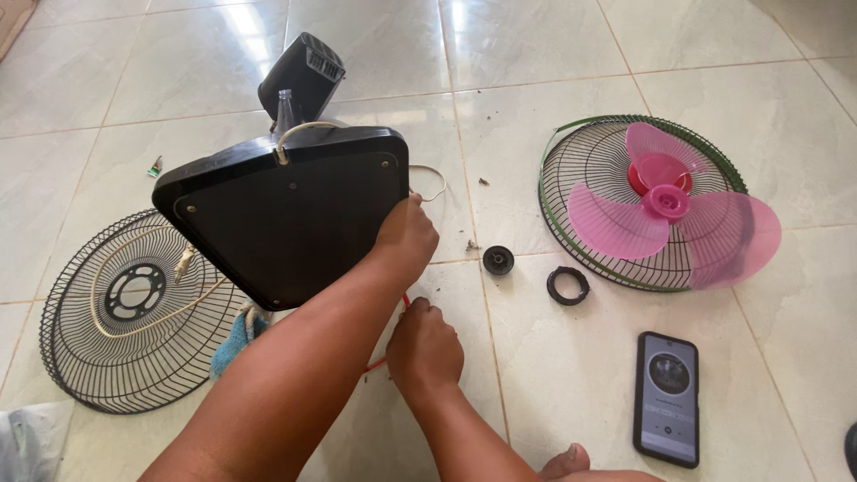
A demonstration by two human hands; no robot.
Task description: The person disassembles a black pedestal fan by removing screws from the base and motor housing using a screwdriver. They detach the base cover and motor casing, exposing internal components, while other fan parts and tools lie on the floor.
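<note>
Head view: a fan lies dismantled on the tiled floor [553, 54]. Already off, by the look of it: the pink blade [665, 214], resting in the green-rimmed grille [580, 170] toward the right edge; the black grille [125, 312] at the left edge; a black nut [498, 260] and a black ring [568, 286] between them. The black fan base [286, 210] is tipped underside-up, its screws apparently still in place. Left hand [406, 236] is closed on the base's right corner. Right hand [424, 348] is curled around a red-handled tool [379, 361], mostly hidden; its tip and type are unclear. A phone [667, 397] lies lower right.
</note>
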